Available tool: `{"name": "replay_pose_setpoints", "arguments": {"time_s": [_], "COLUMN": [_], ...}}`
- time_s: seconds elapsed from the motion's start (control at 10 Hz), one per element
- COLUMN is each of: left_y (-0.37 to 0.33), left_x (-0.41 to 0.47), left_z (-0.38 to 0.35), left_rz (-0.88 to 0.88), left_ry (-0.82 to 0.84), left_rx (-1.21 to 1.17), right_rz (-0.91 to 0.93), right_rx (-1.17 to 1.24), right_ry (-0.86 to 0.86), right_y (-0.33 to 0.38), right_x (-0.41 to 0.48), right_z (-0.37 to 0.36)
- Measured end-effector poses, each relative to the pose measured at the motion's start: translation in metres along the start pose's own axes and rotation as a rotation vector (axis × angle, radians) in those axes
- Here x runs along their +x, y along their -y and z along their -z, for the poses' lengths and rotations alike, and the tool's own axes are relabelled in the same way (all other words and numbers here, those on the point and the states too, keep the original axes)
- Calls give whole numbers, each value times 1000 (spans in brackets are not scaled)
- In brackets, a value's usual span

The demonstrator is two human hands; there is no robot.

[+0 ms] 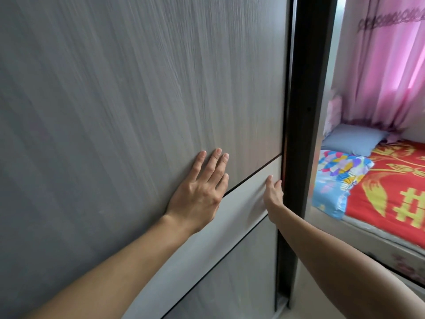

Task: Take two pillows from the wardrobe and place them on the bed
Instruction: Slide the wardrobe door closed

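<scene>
The grey wood-grain sliding wardrobe door [138,100] fills most of the view, crossed by a pale band [243,196]. My left hand [202,192] lies flat on the door with fingers spread. My right hand [273,194] presses flat near the door's right edge, beside the dark frame post [303,111]. The wardrobe's inside is hidden. To the right is the bed [391,187] with a red and yellow cover. On it lie a blue pillow [351,139] and a multicoloured pillow [338,178].
Pink curtains [386,61] hang behind the bed. A pale floor strip [305,295] shows between the wardrobe and the bed base. The image is blurred by motion.
</scene>
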State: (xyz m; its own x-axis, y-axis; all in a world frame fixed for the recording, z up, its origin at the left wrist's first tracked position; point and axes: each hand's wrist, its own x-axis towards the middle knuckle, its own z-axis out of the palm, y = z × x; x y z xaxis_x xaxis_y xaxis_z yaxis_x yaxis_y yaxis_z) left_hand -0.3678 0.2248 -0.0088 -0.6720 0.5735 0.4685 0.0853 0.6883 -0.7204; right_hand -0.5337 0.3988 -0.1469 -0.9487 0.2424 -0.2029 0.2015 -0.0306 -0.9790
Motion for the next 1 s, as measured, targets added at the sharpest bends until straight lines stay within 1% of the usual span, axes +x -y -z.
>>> {"name": "replay_pose_setpoints", "arguments": {"time_s": [0.1,0.5,0.8,0.9,1.0], "left_y": [-10,-47,-54,-53,-53], "left_x": [25,112,123,124,126], "left_z": [-6,-31,-44,-41,-39], "left_rz": [3,-4,12,12,15], "left_ry": [-2,-27,-27,-26,-16], "left_rx": [8,41,23,32,45], "right_rz": [0,-22,-32,-28,-36], "right_rx": [-7,-72,-87,-114,-190], "right_ry": [-23,-28,-29,9,52], "right_y": [5,25,27,28,33], "right_x": [25,111,125,127,131], "right_z": [11,59,62,67,80]}}
